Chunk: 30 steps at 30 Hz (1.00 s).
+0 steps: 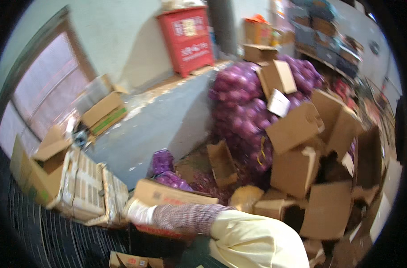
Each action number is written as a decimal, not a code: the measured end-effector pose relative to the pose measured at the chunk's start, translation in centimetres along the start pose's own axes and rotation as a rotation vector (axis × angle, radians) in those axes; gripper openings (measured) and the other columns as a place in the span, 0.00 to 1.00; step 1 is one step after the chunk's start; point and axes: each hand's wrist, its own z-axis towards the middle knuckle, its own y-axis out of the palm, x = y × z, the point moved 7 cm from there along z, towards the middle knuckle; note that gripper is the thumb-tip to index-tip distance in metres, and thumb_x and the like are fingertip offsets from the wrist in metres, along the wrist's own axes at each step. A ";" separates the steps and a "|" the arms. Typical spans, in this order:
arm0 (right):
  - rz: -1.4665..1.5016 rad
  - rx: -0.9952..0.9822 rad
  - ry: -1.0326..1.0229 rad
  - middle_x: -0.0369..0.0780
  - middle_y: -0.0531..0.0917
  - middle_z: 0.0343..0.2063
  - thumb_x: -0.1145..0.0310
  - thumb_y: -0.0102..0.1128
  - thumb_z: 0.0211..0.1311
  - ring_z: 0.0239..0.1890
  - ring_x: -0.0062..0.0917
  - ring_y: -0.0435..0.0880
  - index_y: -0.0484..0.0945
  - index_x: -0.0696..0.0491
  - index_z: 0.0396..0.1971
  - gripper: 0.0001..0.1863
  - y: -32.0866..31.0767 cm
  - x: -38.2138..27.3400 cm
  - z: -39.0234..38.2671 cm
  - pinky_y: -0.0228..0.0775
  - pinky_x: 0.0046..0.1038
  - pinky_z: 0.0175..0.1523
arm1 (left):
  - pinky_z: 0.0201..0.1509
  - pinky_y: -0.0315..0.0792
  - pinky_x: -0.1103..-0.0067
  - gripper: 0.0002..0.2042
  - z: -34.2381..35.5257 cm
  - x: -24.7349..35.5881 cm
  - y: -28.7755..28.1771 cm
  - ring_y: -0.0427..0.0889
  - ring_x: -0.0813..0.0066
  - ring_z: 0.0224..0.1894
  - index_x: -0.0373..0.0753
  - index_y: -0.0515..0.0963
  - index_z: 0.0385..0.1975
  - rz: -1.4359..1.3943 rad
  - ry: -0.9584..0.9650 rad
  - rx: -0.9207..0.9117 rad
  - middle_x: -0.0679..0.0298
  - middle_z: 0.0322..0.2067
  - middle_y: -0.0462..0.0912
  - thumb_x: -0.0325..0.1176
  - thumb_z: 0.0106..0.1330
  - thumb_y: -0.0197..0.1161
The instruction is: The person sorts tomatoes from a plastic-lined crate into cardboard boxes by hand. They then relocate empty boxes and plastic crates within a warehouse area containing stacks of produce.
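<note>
My right hand (138,212) wears a white glove, with a striped knit cuff and a pale yellow sleeve behind it. The arm reaches across from the lower right toward the left. Its fingers curl over the left end of a brown cardboard box (176,195) with a red underside, which lies right in front of me. Just left of the hand stands a white printed carton (85,187), leaning and partly crushed. My left hand is out of the picture.
A heap of open cardboard boxes (302,169) fills the right side. Behind it are stacked purple mesh sacks of onions (241,111), with one loose sack (163,163) nearer. A grey ledge (167,116) carries a red cabinet (188,38) and boxes (104,111). Shelving (328,40) stands at the far right.
</note>
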 end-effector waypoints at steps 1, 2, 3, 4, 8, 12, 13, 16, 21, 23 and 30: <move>-0.156 -0.108 -0.120 0.42 0.76 0.14 0.68 0.57 0.37 0.18 0.37 0.76 0.76 0.53 0.15 0.05 3.2 -1.9 -0.3 0.66 0.38 0.22 | 0.67 0.57 0.55 0.38 -0.5 1.2 0.3 0.51 0.53 0.70 0.53 0.44 0.70 0.039 0.011 -0.017 0.58 0.71 0.43 0.49 0.64 0.56; -0.283 -0.047 -0.181 0.40 0.76 0.15 0.64 0.58 0.36 0.19 0.36 0.76 0.76 0.52 0.16 0.07 5.1 -3.4 -0.9 0.64 0.38 0.23 | 0.67 0.56 0.55 0.37 -1.0 2.1 0.3 0.51 0.53 0.70 0.53 0.44 0.70 0.074 0.002 -0.037 0.58 0.71 0.43 0.49 0.64 0.56; -0.280 -0.074 -0.237 0.38 0.76 0.15 0.62 0.59 0.35 0.20 0.35 0.76 0.76 0.51 0.16 0.09 7.5 -4.8 -1.8 0.65 0.37 0.25 | 0.67 0.56 0.54 0.37 -1.5 2.5 0.6 0.51 0.52 0.70 0.54 0.44 0.71 0.111 -0.016 -0.063 0.58 0.71 0.43 0.48 0.65 0.56; -0.273 -0.108 -0.300 0.37 0.77 0.16 0.60 0.59 0.34 0.22 0.35 0.76 0.76 0.50 0.17 0.10 9.8 -6.6 -2.9 0.65 0.37 0.27 | 0.67 0.56 0.54 0.37 -1.9 2.9 0.9 0.51 0.52 0.70 0.55 0.44 0.71 0.155 -0.041 -0.091 0.58 0.71 0.42 0.48 0.65 0.55; -0.100 -0.127 -0.442 0.34 0.76 0.21 0.51 0.57 0.33 0.32 0.31 0.75 0.73 0.48 0.19 0.16 14.8 -8.5 -5.6 0.62 0.37 0.47 | 0.69 0.47 0.49 0.39 -2.6 2.4 3.5 0.46 0.50 0.71 0.61 0.40 0.70 0.482 -0.056 -0.206 0.60 0.72 0.36 0.49 0.64 0.56; -0.218 -0.020 -0.481 0.34 0.77 0.24 0.52 0.55 0.38 0.35 0.31 0.75 0.74 0.48 0.23 0.16 14.4 -9.0 -6.5 0.53 0.46 0.64 | 0.64 0.49 0.46 0.43 -2.3 3.3 4.2 0.46 0.54 0.68 0.57 0.42 0.68 0.216 0.139 -0.012 0.61 0.68 0.39 0.49 0.57 0.64; -0.120 -0.080 -0.393 0.34 0.78 0.25 0.51 0.57 0.36 0.35 0.29 0.76 0.76 0.46 0.23 0.16 14.1 -8.6 -6.3 0.52 0.46 0.64 | 0.63 0.50 0.47 0.42 -2.3 3.5 4.4 0.47 0.55 0.67 0.56 0.43 0.67 0.181 0.166 -0.027 0.61 0.67 0.40 0.49 0.57 0.65; -0.075 -0.353 -0.455 0.36 0.80 0.30 0.56 0.54 0.46 0.41 0.30 0.77 0.76 0.48 0.42 0.21 13.8 -10.1 -6.5 0.42 0.57 0.67 | 0.60 0.53 0.51 0.39 -2.3 4.1 3.5 0.51 0.57 0.63 0.53 0.48 0.64 0.094 0.260 -0.063 0.61 0.63 0.45 0.47 0.57 0.65; -0.141 -0.432 -0.451 0.39 0.81 0.35 0.62 0.50 0.57 0.46 0.31 0.78 0.73 0.51 0.52 0.22 12.7 -11.9 -6.8 0.43 0.59 0.66 | 0.55 0.57 0.56 0.33 -3.3 4.9 2.9 0.57 0.60 0.57 0.49 0.54 0.59 -0.010 0.339 -0.157 0.60 0.57 0.54 0.45 0.58 0.65; -0.145 -0.290 -0.399 0.35 0.79 0.28 0.63 0.51 0.53 0.39 0.31 0.77 0.77 0.51 0.42 0.17 12.0 -11.8 -6.6 0.47 0.56 0.64 | 0.54 0.59 0.59 0.31 -3.6 5.1 3.2 0.59 0.62 0.54 0.47 0.57 0.57 -0.045 0.363 -0.201 0.60 0.54 0.57 0.44 0.58 0.65; -0.106 -0.260 -0.335 0.33 0.76 0.25 0.65 0.54 0.47 0.36 0.31 0.76 0.78 0.51 0.31 0.10 13.7 -10.8 -7.4 0.49 0.52 0.65 | 0.47 0.66 0.67 0.23 -5.8 4.0 3.5 0.68 0.67 0.45 0.40 0.67 0.51 -0.200 0.392 -0.375 0.60 0.45 0.68 0.41 0.59 0.65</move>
